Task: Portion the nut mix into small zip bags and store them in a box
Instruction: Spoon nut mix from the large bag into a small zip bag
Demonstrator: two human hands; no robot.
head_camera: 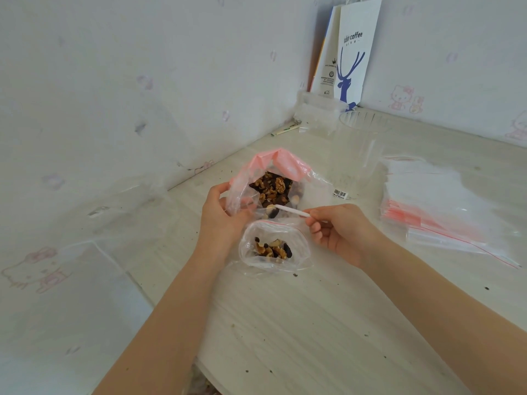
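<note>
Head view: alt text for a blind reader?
Left hand holds a large nut mix bag open; right hand pinches a white spoon reaching into it. Nearer the person, an open small zip bag holds nuts; empty zip bags are stacked at right.

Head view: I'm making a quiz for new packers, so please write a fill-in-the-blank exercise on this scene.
1. The left hand grips the large clear plastic bag with the pink top, which holds ___ mix.
2. The right hand pinches the thin white plastic spoon, whose tip points toward the ___ hand.
3. The small clear zip bag with the red line has its mouth ___.
Missing: nut; left; open.
</note>
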